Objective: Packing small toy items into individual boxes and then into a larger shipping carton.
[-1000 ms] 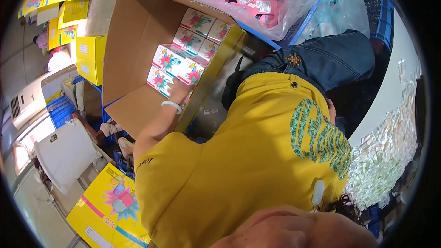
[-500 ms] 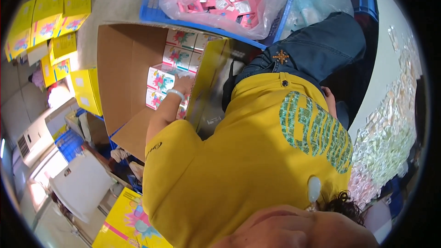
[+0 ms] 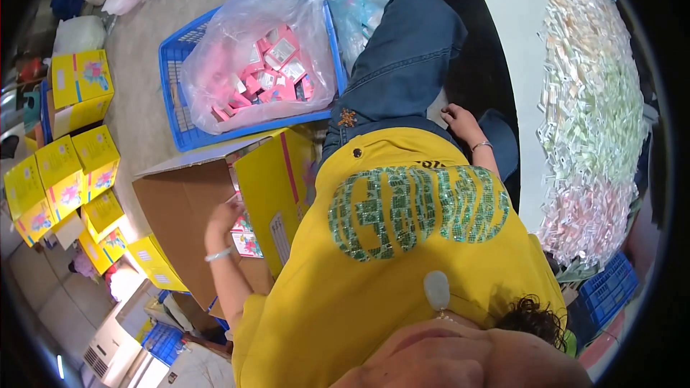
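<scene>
Left hand (image 3: 224,217) reaches into open cardboard carton (image 3: 183,219), fingers curled over small patterned boxes (image 3: 246,238) stacked inside against the carton's near wall; whether it grips one or only rests on them cannot be told, since the yellow side flap (image 3: 277,190) hides part of the fingers. White bracelet on that wrist. Right hand (image 3: 460,118) lies on the denim-clad thigh (image 3: 402,72), fingers loosely spread, holding nothing. Carton stands on the floor just left of the person's knees. Beyond it, touching its far edge, blue plastic crate (image 3: 176,111) holds a clear bag (image 3: 251,50) of pink and white packets. Yellow printed boxes (image 3: 68,165) sit in a cluster at far left, well apart from the hands. Heap of small pale sachets (image 3: 596,115) covers a white surface at right.
</scene>
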Motion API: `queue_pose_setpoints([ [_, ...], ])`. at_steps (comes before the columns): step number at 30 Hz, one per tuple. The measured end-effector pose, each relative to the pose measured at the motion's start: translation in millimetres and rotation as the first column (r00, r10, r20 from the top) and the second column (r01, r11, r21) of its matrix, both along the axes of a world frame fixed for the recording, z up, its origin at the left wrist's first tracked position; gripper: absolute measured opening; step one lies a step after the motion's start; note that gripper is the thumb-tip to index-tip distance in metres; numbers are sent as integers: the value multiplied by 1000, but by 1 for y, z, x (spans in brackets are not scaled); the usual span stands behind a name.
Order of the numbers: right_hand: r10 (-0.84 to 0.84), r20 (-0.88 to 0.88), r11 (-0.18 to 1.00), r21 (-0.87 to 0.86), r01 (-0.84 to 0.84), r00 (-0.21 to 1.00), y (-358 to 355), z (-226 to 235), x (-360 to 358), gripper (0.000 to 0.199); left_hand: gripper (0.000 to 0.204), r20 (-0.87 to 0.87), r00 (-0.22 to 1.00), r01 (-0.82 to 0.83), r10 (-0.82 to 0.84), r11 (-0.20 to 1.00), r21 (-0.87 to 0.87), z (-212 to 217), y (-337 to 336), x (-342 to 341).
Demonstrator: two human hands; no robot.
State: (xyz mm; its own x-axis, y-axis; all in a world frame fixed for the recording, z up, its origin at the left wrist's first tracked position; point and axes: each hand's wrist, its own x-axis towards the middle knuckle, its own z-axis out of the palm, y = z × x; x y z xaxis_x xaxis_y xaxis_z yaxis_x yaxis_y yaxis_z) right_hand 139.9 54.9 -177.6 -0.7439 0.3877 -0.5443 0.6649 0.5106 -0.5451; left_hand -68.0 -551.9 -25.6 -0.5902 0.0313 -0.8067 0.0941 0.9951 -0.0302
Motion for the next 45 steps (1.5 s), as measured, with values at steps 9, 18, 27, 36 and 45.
queue_pose_setpoints([
  [9, 40, -48, 998, -36, -42, 998, -7, 8, -3, 30, 28, -809, 480, 471, -339, 878, -88, 227, 151, -64],
  [18, -103, -116, 995, -7, 102, 988, -17, 22, 12, 27, 44, -138, 770, 616, -623, 669, 417, 102, 340, -231],
  [27, -324, -293, 937, 36, 349, 900, -30, 60, 24, 24, 69, -629, 440, 827, -641, 562, 6, -77, 485, -228],
  [36, -447, -244, 859, 150, 489, 861, -54, 74, 49, 23, 124, -976, 163, 224, 148, 957, 183, -83, 533, -372],
  [45, -468, -175, 833, 240, 499, 866, -84, 70, 84, 23, 89, -983, 180, 351, 22, 932, 85, -30, 548, -388],
])
